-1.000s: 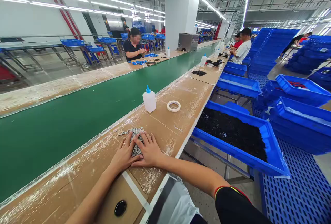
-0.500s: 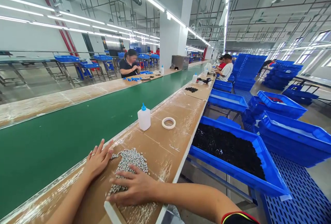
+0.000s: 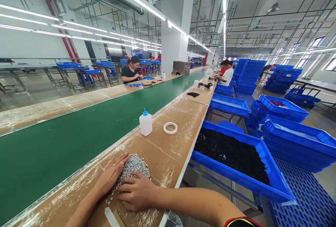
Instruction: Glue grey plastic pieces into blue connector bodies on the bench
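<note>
1. My left hand [image 3: 111, 175] lies palm down along the left side of a pile of small grey pieces [image 3: 135, 163], its fingers stretched out and close together, gripping nothing that I can see.
2. My right hand [image 3: 137, 192] rests at the pile's near side, fingers half curled and slightly apart; I can't tell whether any pieces are caught beneath them.
3. The pile sits on the brown-covered desk [image 3: 185, 110], between my hands at the near end, spreading past my fingertips on the far side, with a few loose pieces trailing toward me.
4. Beyond it I see a white bottle [image 3: 146, 125] with a blue cap, standing upright, and just to its right a tape roll [image 3: 170, 132] lying flat.
5. A white strip [image 3: 112, 217] lies nearest me, left of my right forearm.
6. A green belt [image 3: 78, 139] runs along the desk's left; to the right stands a blue tray [image 3: 275, 175] of black pieces [image 3: 231, 155].
</note>
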The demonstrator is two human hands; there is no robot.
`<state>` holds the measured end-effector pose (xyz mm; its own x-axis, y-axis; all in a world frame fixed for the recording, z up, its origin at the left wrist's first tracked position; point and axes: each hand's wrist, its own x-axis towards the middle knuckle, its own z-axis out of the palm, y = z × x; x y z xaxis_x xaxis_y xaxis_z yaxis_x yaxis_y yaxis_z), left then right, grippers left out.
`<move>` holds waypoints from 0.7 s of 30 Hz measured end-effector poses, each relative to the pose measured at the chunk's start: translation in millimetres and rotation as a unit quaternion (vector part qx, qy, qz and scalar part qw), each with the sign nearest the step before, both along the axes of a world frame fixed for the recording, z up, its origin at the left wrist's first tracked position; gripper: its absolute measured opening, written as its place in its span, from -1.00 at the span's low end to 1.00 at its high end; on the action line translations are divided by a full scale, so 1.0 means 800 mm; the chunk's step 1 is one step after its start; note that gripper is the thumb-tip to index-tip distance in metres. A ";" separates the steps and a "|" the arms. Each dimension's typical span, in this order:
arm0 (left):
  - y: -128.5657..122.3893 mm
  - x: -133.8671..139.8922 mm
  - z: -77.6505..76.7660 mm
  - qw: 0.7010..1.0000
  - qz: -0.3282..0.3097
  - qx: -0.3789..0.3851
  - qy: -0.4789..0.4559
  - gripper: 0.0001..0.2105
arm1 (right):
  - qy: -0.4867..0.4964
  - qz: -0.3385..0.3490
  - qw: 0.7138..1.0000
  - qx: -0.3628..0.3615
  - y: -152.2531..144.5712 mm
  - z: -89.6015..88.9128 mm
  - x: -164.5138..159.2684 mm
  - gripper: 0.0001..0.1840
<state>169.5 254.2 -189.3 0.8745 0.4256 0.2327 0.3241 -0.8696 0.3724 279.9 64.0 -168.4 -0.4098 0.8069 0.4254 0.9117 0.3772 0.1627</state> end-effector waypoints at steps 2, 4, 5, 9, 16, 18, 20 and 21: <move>-0.014 -0.013 -0.002 0.999 0.000 -0.043 -0.021 -0.38 | -0.011 0.010 1.000 0.011 -0.001 0.003 0.000 -0.78; -0.023 -0.037 -0.004 0.996 0.010 -0.073 -0.044 -0.40 | -0.039 0.025 0.998 0.042 -0.005 0.008 -0.001 -0.75; -0.024 -0.053 -0.007 0.995 0.020 -0.078 -0.052 -0.41 | -0.058 0.031 0.996 0.061 -0.008 0.010 -0.002 -0.72; -0.024 -0.109 -0.014 0.997 0.035 -0.060 -0.039 -0.43 | -0.146 0.060 0.984 0.079 -0.012 0.019 -0.001 -0.62; -0.072 -0.098 0.054 0.960 0.144 -0.174 -0.166 -0.28 | -0.152 0.160 0.972 -0.076 0.019 0.034 -0.006 -0.55; -0.087 -0.100 0.075 0.952 0.187 -0.172 -0.168 -0.33 | -0.122 0.158 0.972 -0.121 0.024 0.028 -0.014 -0.50; -0.093 -0.115 0.085 0.946 0.231 -0.160 -0.161 -0.49 | -0.113 0.175 0.972 -0.105 0.030 0.009 -0.013 -0.40; -0.095 -0.127 0.086 0.944 0.250 -0.152 -0.155 -0.57 | -0.110 0.193 0.973 -0.068 0.036 -0.005 -0.010 -0.33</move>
<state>67.9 178.5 -120.9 0.4565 0.8553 0.2452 0.5008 -0.4748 0.7237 272.1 93.0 -172.3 -0.7621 0.6179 0.1935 0.6470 0.7159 0.2624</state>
